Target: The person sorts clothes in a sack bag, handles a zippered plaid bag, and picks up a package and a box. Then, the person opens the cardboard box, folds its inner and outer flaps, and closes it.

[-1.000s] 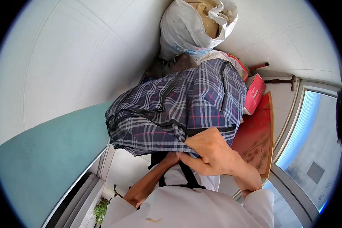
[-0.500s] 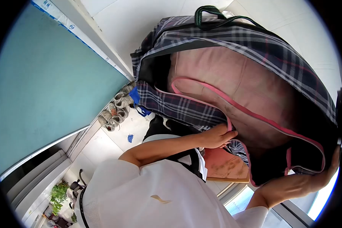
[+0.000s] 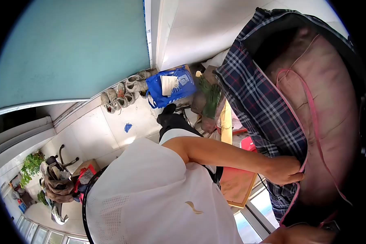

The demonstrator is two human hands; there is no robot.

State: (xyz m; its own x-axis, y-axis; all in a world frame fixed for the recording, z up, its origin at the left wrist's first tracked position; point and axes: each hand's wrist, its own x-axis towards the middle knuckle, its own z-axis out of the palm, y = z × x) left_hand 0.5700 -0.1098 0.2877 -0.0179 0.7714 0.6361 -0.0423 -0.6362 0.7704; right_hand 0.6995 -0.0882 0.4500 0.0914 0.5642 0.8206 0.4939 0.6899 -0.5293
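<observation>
A large dark plaid bag [image 3: 268, 97] hangs at the right, its zipped top wide open, with a pink padded item [image 3: 333, 93] inside. A loose pink strip [image 3: 311, 105] lies across that item. My left hand [image 3: 286, 170] is closed on the bag's pink-trimmed edge, at the side nearest my body. Low at the right edge, my right hand [image 3: 309, 235] is near the bag's lower corner; it is blurred and partly cut off, so its fingers cannot be made out.
Several worn shoes [image 3: 120, 97] line the wall beside a blue bag [image 3: 175, 86]. A red panel with a wooden frame [image 3: 238, 185] leans below the plaid bag. Plants [image 3: 32, 164] and a chair piled with clothes [image 3: 59, 185] stand at the lower left.
The plaid bag has gone from lying closed on a pile to hanging open at the right. The view has turned, bringing the shoes, blue bag and chair into sight.
</observation>
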